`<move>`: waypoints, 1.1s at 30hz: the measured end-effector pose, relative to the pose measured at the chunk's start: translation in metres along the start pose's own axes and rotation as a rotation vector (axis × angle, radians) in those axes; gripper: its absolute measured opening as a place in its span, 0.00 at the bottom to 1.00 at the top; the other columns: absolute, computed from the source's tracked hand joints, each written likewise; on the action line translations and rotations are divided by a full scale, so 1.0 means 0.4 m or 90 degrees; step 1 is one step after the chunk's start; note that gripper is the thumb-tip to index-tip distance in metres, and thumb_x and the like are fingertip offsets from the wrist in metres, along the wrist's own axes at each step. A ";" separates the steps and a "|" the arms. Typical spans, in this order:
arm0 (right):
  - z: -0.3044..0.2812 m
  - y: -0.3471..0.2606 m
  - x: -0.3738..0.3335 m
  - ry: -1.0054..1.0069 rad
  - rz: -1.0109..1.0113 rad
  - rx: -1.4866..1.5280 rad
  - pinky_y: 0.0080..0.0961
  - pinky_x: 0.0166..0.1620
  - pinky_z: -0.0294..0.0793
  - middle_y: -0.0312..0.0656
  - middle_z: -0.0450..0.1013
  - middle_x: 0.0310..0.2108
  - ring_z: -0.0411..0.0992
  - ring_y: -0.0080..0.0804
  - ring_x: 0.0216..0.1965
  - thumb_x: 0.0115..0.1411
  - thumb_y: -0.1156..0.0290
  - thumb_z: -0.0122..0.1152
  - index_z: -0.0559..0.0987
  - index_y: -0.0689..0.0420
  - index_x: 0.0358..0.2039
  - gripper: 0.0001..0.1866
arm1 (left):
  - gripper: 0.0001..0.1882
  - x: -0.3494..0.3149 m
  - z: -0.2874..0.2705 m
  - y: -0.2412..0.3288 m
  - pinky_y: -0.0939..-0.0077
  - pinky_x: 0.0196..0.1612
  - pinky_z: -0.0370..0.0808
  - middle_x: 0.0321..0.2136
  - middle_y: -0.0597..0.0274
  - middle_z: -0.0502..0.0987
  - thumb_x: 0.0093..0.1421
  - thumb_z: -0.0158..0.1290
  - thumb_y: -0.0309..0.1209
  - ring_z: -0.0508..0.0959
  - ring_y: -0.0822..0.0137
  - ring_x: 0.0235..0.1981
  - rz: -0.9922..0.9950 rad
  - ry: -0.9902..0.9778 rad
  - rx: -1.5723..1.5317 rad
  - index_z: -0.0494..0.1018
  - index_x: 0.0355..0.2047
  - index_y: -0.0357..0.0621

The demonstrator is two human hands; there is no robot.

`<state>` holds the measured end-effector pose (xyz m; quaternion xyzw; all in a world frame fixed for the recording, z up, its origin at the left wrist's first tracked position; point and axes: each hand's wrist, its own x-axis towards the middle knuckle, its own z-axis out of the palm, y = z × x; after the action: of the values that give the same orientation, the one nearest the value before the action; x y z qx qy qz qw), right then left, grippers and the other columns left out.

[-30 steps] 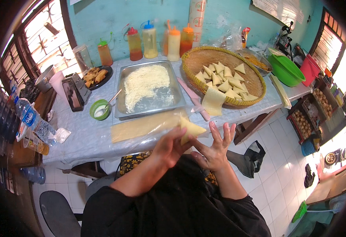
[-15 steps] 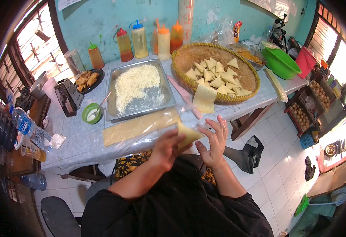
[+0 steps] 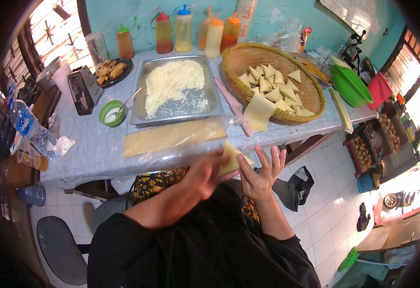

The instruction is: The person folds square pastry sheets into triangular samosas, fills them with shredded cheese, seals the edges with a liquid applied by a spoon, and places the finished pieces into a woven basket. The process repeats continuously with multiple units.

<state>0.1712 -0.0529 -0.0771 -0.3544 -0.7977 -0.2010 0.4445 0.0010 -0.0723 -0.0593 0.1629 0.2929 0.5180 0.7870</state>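
Note:
A folded triangular pastry (image 3: 230, 162) rests in my left hand (image 3: 203, 174), whose fingers are closed around its left side, just off the table's front edge. My right hand (image 3: 261, 178) lies against the pastry's right edge, thumb side touching it and the other fingers stretched out. Beyond them, a strip of flat pastry sheets (image 3: 171, 138) lies partly under clear plastic. One loose pastry sheet (image 3: 259, 113) leans over the rim of a round woven basket (image 3: 310, 103), which holds several finished triangles (image 3: 278, 91). A pink-sheathed knife (image 3: 236, 110) lies between basket and tray.
A metal tray (image 3: 214, 103) holds shredded white filling (image 3: 174, 81). Left of it are a green bowl (image 3: 105, 115) with white paste and a spoon, a box grater (image 3: 86, 93) and a plate of fried food (image 3: 111, 71). Squeeze bottles (image 3: 183, 31) line the wall; a green basin (image 3: 351, 86) stands right.
The view has shifted, so the table sits higher and further right. My right hand has come in closer, its thumb side now against the folded pastry. My left hand keeps its hold.

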 end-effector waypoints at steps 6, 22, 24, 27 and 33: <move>-0.010 -0.010 0.003 -0.002 -0.059 0.052 0.52 0.63 0.40 0.42 0.64 0.54 0.49 0.47 0.63 0.49 0.66 0.58 0.81 0.38 0.40 0.15 | 0.19 -0.001 -0.007 0.008 0.60 0.53 0.71 0.47 0.54 0.71 0.59 0.50 0.30 0.72 0.61 0.48 0.003 -0.012 -0.044 0.65 0.50 0.39; -0.021 -0.053 0.034 -0.126 -0.129 -0.002 0.56 0.63 0.41 0.39 0.71 0.41 0.59 0.43 0.57 0.51 0.66 0.54 0.77 0.53 0.43 0.18 | 0.11 -0.006 -0.021 -0.047 0.67 0.49 0.66 0.41 0.66 0.73 0.64 0.42 0.36 0.72 0.70 0.43 0.003 -0.002 0.018 0.66 0.45 0.52; -0.023 -0.055 0.044 -0.129 -0.133 0.006 0.56 0.62 0.45 0.38 0.70 0.39 0.61 0.41 0.53 0.50 0.65 0.53 0.78 0.53 0.40 0.17 | 0.11 -0.019 -0.014 -0.038 0.63 0.49 0.64 0.41 0.66 0.73 0.64 0.43 0.37 0.72 0.70 0.43 -0.013 0.020 0.039 0.66 0.46 0.54; -0.029 -0.044 0.058 -0.150 -0.071 0.049 0.53 0.61 0.48 0.38 0.71 0.37 0.63 0.40 0.48 0.48 0.64 0.55 0.78 0.54 0.38 0.17 | 0.13 -0.030 -0.017 -0.021 0.57 0.50 0.61 0.40 0.66 0.74 0.63 0.43 0.40 0.72 0.69 0.43 -0.038 -0.009 0.056 0.66 0.47 0.56; -0.004 0.017 0.025 -0.156 0.454 0.528 0.29 0.53 0.61 0.41 0.72 0.38 0.68 0.36 0.42 0.45 0.68 0.61 0.77 0.60 0.40 0.19 | 0.18 0.011 -0.061 -0.013 0.62 0.41 0.69 0.32 0.62 0.76 0.60 0.48 0.45 0.76 0.67 0.31 0.045 -0.059 0.268 0.69 0.45 0.49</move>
<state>0.1737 -0.0454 -0.0678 -0.4184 -0.6863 0.3354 0.4913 -0.0092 -0.0715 -0.0825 0.3573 0.3521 0.4651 0.7294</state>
